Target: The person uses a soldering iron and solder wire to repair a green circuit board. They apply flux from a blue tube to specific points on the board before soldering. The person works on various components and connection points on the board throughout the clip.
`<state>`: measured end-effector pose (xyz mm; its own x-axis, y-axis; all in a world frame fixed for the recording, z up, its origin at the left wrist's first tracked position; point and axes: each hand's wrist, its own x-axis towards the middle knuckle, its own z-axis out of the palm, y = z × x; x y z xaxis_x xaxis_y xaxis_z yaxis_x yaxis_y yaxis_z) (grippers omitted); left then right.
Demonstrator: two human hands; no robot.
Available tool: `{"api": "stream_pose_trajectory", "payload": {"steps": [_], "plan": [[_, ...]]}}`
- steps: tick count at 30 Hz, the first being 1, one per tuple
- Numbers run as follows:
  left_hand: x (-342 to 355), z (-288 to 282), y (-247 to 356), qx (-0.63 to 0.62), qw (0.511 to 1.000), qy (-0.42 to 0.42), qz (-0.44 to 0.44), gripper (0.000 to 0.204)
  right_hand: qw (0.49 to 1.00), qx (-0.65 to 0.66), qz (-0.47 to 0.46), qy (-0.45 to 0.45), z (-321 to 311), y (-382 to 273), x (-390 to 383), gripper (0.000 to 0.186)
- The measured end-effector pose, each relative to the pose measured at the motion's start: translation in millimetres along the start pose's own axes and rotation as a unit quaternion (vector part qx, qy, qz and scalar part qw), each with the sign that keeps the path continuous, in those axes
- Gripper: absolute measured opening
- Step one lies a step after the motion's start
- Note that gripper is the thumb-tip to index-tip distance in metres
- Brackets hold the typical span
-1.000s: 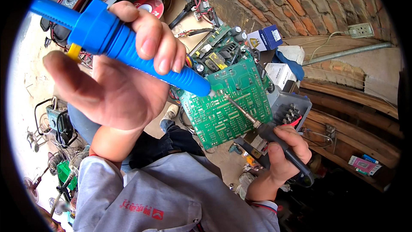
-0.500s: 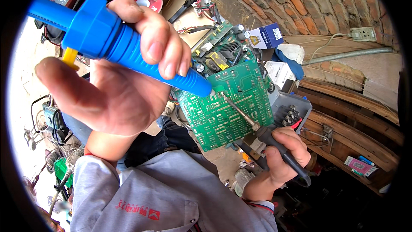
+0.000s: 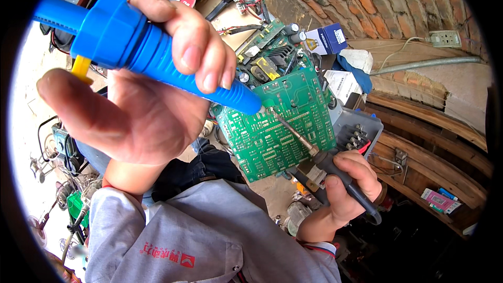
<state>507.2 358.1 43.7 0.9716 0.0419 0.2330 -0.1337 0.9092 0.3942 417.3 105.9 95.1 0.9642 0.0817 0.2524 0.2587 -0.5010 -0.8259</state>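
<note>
**Two tool tips converging on a green circuit board between the hands**

Main relation: the green circuit board lies between the hands, to the right of the left hand and ahead and to the left of the right hand. It is tilted in the view, solder side facing up. Nearer hand, as judged from this one view: the right, just off the board's near right corner; the left appears raised closer to the camera.

Axes: the blue desoldering pump slants through the left hand, its plunger end beyond the hand to the left, its nozzle pointing right to the board. The soldering iron runs from the right hand forward and left. The two tips sit just beside each other over the board's part nearest the left fingers. Contact with the solder side: cannot tell.

Pose, left: palm turned up toward the camera, fingers curled over the pump and gripping it; thumb stretched out to the left beside the yellow button. Whether it presses is unclear. Pose, right: iron handle pinched pen-like between thumb and fingers.

Surroundings: a populated board lies beyond the green one, ahead of both hands; a grey tray sits ahead of the right hand.
</note>
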Motion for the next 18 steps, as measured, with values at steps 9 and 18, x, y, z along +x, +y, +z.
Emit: {"api": "stream_pose_trajectory", "payload": {"steps": [9,18], "plan": [[1.6,0.7,-5.1,-0.004,1.000,-0.005,0.002,0.077,1.000,-0.011,0.006,-0.004,-2.2,0.2,-0.5,0.034],[3.4,1.2,-9.4,0.002,1.000,-0.014,-0.001,0.077,1.000,-0.015,0.006,0.004,-0.4,-0.4,0.4,0.034]]}}
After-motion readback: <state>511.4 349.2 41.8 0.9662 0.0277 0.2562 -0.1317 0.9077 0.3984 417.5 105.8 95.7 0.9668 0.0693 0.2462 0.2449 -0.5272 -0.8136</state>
